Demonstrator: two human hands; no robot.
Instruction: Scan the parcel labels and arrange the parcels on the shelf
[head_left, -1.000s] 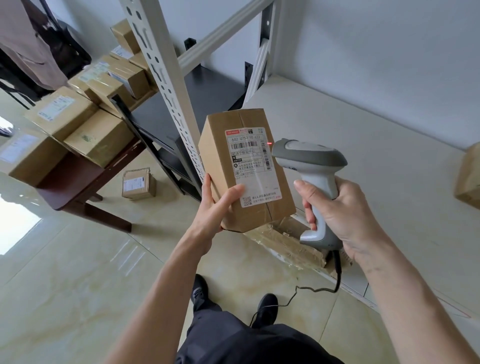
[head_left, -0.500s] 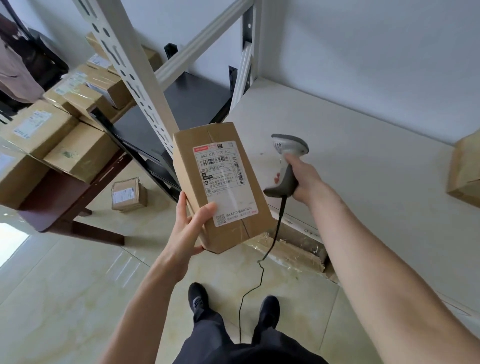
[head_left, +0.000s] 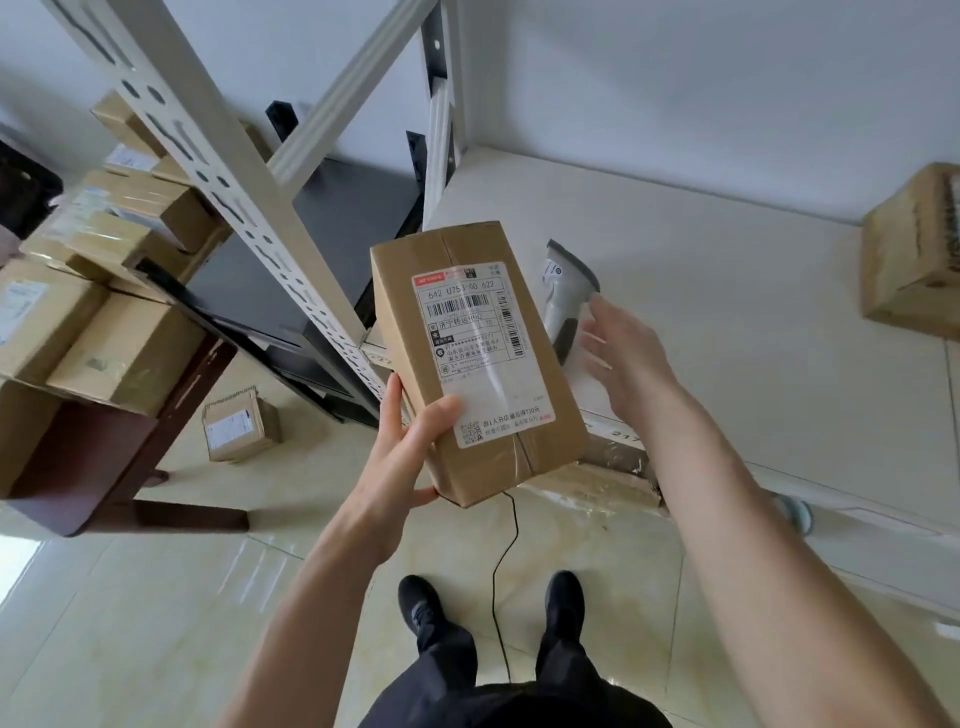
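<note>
Meanwhile the left hand (head_left: 402, 457) grips the parcel (head_left: 475, 358) while the right hand (head_left: 621, 358), fingers spread, hovers beside the scanner (head_left: 563, 291).

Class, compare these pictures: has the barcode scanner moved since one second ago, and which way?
Yes. The scanner has gone from beside the parcel's label, in the right hand, out onto the white shelf, where the open hand has released it.

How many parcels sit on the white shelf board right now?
1: a parcel at the far right of the white shelf board, cut off by the frame edge. More may lie out of view.
</note>
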